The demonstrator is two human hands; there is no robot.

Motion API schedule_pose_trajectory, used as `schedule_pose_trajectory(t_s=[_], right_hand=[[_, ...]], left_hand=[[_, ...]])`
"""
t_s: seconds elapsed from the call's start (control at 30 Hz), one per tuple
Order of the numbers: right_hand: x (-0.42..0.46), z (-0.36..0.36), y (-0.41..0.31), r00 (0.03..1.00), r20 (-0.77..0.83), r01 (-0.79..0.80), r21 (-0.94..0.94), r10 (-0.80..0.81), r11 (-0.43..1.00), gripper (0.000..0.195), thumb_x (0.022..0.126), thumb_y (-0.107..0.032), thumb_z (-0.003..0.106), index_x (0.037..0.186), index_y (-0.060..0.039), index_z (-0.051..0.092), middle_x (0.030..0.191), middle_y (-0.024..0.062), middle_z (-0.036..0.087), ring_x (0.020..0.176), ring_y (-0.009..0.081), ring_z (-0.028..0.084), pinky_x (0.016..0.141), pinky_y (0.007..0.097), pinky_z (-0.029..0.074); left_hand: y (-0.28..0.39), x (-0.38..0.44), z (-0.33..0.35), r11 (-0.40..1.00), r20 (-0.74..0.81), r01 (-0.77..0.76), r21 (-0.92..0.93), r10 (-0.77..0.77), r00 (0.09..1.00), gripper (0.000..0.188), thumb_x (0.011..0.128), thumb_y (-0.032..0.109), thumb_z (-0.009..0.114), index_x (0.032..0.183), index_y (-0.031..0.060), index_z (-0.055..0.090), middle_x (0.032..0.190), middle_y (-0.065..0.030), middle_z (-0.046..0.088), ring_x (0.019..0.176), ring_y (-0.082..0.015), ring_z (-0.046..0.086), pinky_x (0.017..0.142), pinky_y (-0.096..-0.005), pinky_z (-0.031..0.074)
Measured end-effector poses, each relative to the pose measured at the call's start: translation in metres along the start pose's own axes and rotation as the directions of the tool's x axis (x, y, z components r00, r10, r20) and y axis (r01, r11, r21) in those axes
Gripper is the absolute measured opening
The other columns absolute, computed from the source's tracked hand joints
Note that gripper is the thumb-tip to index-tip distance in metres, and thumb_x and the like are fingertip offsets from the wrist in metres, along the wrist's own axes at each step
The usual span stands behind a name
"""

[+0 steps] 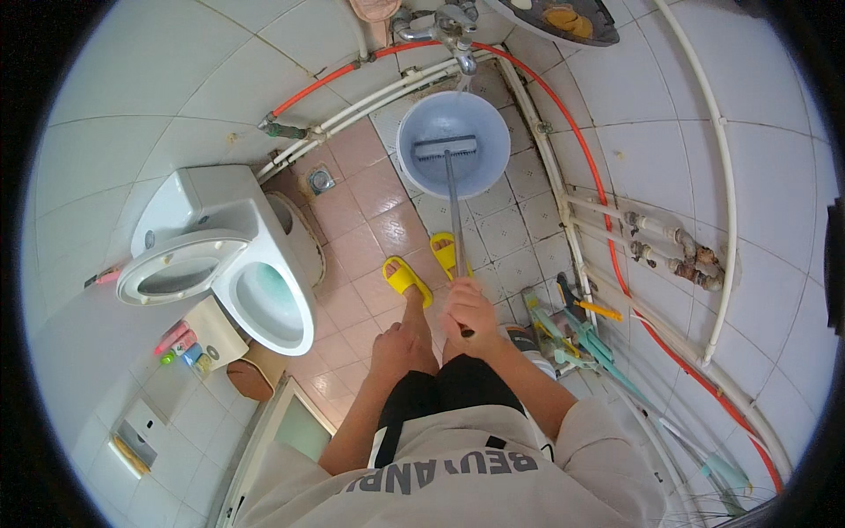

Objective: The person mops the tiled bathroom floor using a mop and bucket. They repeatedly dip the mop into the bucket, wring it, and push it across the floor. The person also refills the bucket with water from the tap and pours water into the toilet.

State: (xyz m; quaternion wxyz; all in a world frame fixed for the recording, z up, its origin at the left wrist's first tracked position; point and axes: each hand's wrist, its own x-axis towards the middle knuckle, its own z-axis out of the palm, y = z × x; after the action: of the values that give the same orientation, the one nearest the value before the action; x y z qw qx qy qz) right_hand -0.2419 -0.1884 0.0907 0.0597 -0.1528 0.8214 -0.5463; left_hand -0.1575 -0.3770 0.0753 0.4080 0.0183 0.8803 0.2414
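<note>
My right hand (470, 309) grips the end of a long metal handle (454, 211). At its far end a floor scrubbing brush (445, 147), with a pale head and dark bristles, lies inside a light-blue plastic bucket (488, 175). Bent forward, I rest my left hand (400, 348) on my left knee, holding nothing; its fingertips are partly hidden. Above the bucket's back rim is a chrome tap (466, 61), and a thin stream of water seems to fall from its spout. How much water the bucket holds is hard to make out.
Left stands a white toilet (277, 310) with its lid raised, and a floor drain (321, 179) lies behind it. A red hose (581, 142) runs along the walls. Long-handled cleaning tools (594, 343) lean at right. Yellow slippers (404, 280) are on my feet.
</note>
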Motion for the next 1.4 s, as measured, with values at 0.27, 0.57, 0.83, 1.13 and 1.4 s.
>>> schedule_pose_trajectory(t_s=[0.27, 0.57, 0.83, 1.13, 1.4], right_hand=[[0.003, 0.007, -0.004, 0.994, -0.064, 0.086, -0.041, -0.088, 0.996, 0.017, 0.069, 0.005, 0.054, 0.058, -0.0019, 0.043, 0.063, 0.0112, 0.048, 0.062, 0.0286, 0.049, 0.081, 0.0418, 0.044], [0.009, 0.006, -0.003, 0.989, -0.102, 0.118, 0.081, -0.109, 0.99, 0.019, 0.073, -0.004, 0.06, 0.06, -0.0017, 0.046, 0.062, 0.0103, 0.046, 0.066, 0.0298, 0.05, 0.077, 0.0396, 0.042], [0.006, 0.009, -0.017, 0.989, 0.044, 0.139, 0.05, -0.141, 0.989, 0.02, 0.073, -0.001, 0.059, 0.06, -0.0014, 0.044, 0.06, 0.0097, 0.043, 0.061, 0.0284, 0.049, 0.077, 0.0425, 0.044], [0.018, 0.005, -0.018, 0.965, 0.146, 0.219, 0.018, -0.219, 0.976, 0.017, 0.073, -0.003, 0.06, 0.064, -0.0031, 0.046, 0.067, 0.0099, 0.05, 0.064, 0.0294, 0.049, 0.081, 0.0381, 0.043], [0.011, 0.003, -0.022, 0.985, 0.068, 0.153, 0.042, -0.156, 0.987, 0.018, 0.074, -0.002, 0.058, 0.062, -0.004, 0.045, 0.067, 0.0098, 0.05, 0.069, 0.0294, 0.052, 0.076, 0.0407, 0.043]], left_hand=[[-0.016, 0.002, 0.015, 0.998, -0.142, -0.059, 0.01, 0.06, 0.988, 0.022, 0.078, 0.023, 0.055, 0.089, 0.004, 0.053, 0.079, -0.0136, 0.058, 0.071, -0.0325, 0.06, 0.065, -0.0429, 0.046], [-0.025, -0.001, 0.017, 1.0, -0.033, 0.004, -0.009, -0.005, 0.999, 0.039, 0.078, 0.018, 0.057, 0.114, 0.0032, 0.051, 0.091, -0.0174, 0.058, 0.084, -0.0358, 0.058, 0.072, -0.0449, 0.046], [-0.018, -0.006, 0.008, 0.999, 0.052, 0.045, -0.006, -0.044, 0.998, 0.039, 0.079, 0.018, 0.056, 0.114, 0.0028, 0.051, 0.095, -0.0179, 0.058, 0.087, -0.035, 0.057, 0.074, -0.0451, 0.045], [-0.024, -0.012, 0.01, 0.998, 0.041, 0.06, -0.015, -0.059, 0.997, 0.037, 0.079, 0.018, 0.056, 0.113, 0.0028, 0.052, 0.096, -0.0182, 0.058, 0.087, -0.0359, 0.057, 0.074, -0.0448, 0.046], [-0.028, -0.012, 0.011, 0.999, 0.01, 0.039, -0.022, -0.038, 0.999, 0.038, 0.078, 0.02, 0.057, 0.111, 0.003, 0.052, 0.094, -0.0174, 0.058, 0.084, -0.0365, 0.058, 0.072, -0.0452, 0.046]])
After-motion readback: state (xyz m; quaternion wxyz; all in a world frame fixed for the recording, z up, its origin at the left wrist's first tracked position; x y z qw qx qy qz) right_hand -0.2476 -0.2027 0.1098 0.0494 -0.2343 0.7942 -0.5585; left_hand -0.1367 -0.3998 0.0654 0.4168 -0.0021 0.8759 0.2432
